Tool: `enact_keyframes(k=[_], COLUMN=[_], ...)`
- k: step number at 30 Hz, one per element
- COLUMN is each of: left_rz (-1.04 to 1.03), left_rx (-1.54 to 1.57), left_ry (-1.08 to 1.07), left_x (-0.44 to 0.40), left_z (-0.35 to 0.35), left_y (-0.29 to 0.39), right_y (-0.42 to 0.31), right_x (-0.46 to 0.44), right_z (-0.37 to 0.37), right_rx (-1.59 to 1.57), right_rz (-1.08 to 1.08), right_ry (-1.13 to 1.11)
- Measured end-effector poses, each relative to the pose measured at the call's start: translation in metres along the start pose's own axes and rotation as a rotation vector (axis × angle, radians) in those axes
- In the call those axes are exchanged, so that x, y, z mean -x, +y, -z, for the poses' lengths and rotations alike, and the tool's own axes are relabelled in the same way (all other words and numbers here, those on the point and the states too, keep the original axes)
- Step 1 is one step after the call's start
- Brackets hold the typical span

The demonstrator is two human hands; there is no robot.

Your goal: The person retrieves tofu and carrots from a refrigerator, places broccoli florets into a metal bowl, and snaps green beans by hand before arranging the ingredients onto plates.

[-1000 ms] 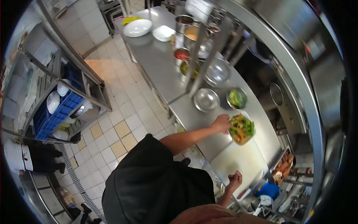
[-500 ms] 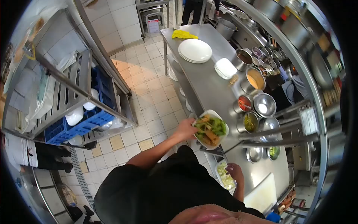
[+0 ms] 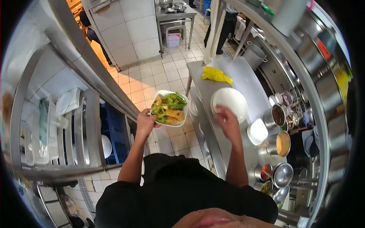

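Observation:
My left hand (image 3: 146, 123) grips the left side of a white squarish bowl (image 3: 186, 112), thumb at the rim. In the bowl lie green vegetable pieces (image 3: 176, 100) and browned golden slices (image 3: 175, 115). It is held over the tiled floor, left of the steel counter (image 3: 243, 78). Above the near left edge of a stack of round white plates (image 3: 235, 100) is my right hand (image 3: 228, 123), fingers loosely bent and apart, nothing in them. Whether its fingertips touch the top plate I cannot tell.
A yellow cloth (image 3: 216, 75) lies beyond the plates. Square white dishes (image 3: 258, 132), a pot of orange sauce (image 3: 283, 143) and steel bowls (image 3: 282, 174) line the counter's right. A metal rack (image 3: 89, 131) stands left. People are at the doorway (image 3: 95, 38) and far aisle (image 3: 226, 28).
My view has moved forward along the counter. The bowl in my left hand has swung left, away from the counter. My right hand has left the container of chopped pale vegetable and reached the plates.

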State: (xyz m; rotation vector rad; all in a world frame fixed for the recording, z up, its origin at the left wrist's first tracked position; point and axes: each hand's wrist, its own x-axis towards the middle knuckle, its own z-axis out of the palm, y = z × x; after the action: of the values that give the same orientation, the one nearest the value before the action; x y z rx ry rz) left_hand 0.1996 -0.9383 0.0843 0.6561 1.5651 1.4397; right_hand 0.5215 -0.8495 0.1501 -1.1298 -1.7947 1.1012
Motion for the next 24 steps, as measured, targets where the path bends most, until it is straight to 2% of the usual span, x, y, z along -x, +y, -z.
enact_keyframes(k=[2, 3, 5, 9, 15, 18, 21, 22, 24], left_rz=[-0.008, -0.012, -0.020, -0.022, -0.042, -0.033, -0.012, -0.001, -0.007], left_rx=[0.000, 0.001, -0.001, 0.061, -0.023, -0.040, -0.076, -0.078, -0.055], left_ry=[0.047, 0.054, 0.063, -0.015, -0.143, -0.247, -0.276, -0.282, -0.289], left_x=[-0.056, -0.086, -0.151, -0.289, -0.488, -0.587, -0.691, -0.725, -0.794], left_z=[0.012, 0.016, 0.026, 0.028, -0.016, -0.052, -0.088, -0.105, -0.130], left_y=[0.020, 0.027, 0.039, 0.060, 0.121, 0.149, 0.162, 0.162, 0.165], right_y=[0.005, -0.003, -0.002, 0.006, 0.024, 0.022, 0.058, 0.097, 0.124], right_x=[-0.099, -0.144, -0.232, -0.369, -0.469, -0.510, -0.560, -0.580, -0.625], right_z=[-0.015, -0.016, -0.027, -0.034, -0.065, -0.088, -0.095, -0.091, -0.079], right_rx=[-0.091, -0.076, -0.248, -0.080, -0.019, -0.079, -0.094, -0.090, 0.040], right_rz=[0.168, 0.049, 0.221, 0.280, 0.157, 0.086, 0.056, 0.002, -0.086], right_ry=[0.111, 0.122, 0.280, 0.515, 0.586, 0.758, 0.830, 0.910, 1.006])
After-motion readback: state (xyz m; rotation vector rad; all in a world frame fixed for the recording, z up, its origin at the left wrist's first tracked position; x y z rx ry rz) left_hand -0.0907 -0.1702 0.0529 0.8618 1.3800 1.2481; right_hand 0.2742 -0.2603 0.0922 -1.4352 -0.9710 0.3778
